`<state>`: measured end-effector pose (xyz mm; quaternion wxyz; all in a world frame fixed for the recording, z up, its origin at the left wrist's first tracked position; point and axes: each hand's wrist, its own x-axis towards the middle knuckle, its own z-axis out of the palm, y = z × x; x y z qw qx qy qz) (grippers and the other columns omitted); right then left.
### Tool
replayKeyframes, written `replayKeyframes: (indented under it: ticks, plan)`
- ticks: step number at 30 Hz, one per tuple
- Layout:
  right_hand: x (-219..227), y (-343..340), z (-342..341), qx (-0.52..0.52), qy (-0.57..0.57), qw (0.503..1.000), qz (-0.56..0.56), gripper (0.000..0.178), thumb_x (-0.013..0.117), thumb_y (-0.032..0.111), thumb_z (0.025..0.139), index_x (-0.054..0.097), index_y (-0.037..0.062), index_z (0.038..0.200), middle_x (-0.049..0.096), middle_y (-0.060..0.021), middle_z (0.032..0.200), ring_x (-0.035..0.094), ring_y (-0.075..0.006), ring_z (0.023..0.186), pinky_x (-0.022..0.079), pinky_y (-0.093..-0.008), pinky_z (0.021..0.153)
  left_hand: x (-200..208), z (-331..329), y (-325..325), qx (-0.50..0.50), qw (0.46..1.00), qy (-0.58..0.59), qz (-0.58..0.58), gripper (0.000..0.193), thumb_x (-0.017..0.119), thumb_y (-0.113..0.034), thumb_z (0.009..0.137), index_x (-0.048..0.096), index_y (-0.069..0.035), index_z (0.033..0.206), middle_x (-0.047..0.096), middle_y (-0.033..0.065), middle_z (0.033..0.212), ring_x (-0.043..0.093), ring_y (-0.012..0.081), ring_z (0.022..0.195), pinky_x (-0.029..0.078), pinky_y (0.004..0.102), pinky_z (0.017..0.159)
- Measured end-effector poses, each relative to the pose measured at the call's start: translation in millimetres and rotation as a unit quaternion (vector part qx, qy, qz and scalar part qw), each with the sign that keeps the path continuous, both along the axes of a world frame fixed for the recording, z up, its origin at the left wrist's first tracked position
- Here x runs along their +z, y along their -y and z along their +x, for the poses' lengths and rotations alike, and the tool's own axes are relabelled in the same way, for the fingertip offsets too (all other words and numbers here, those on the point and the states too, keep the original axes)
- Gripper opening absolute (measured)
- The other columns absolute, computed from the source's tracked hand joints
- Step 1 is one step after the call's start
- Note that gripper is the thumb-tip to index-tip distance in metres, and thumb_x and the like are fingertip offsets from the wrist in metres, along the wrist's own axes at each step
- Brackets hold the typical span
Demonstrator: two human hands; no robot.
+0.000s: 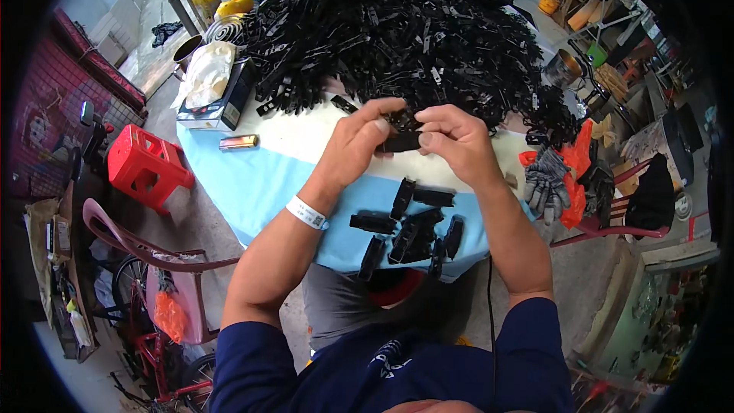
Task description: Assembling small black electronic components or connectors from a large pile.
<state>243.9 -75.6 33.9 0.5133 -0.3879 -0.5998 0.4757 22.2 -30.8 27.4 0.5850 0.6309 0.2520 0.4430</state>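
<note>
The huge heap of black plastic clips (397,30) leans toward the table edge (229,183) and could slide onto the small finished cluster (409,233). Left hand (355,145) and right hand (459,141) both pinch one black clip (401,141) above it; a slip would drop it

One huge heap of black clips (397,30), about nine loose clips (409,229), two grey gloves (544,180), one red stool (145,164)
</note>
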Motion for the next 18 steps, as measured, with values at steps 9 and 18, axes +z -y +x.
replayKeyframes:
  ticks: [9, 18]
  plan:
    - [4, -7, 16, 0.005, -0.023, 0.999, 0.027, 0.026, 0.065, 0.019, 0.102, 0.069, -0.0042, 0.114, 0.075, -0.0124, 0.093, 0.072, -0.0179, 0.082, 0.059, -0.0325, 0.077, -50, -26, -58, 0.337, 0.839, -0.269, 0.332, 0.036, 0.059, -0.001, 0.081, 0.072, -0.007, 0.114, 0.071, 0.0102, 0.112, 0.063, 0.0299, 0.106, 0.049, 0.0417, 0.097]
    - [5, -10, 21, -0.192, 0.264, 0.928, 0.178, 0.013, 0.072, 0.000, 0.088, 0.074, 0.0017, 0.101, 0.074, -0.0060, 0.089, 0.068, -0.0103, 0.077, 0.053, -0.0253, 0.071, -30, -28, -36, 0.294, 0.889, -0.279, 0.214, 0.026, 0.065, -0.009, 0.079, 0.072, -0.005, 0.104, 0.072, 0.0116, 0.098, 0.068, 0.0309, 0.087, 0.055, 0.0391, 0.079]
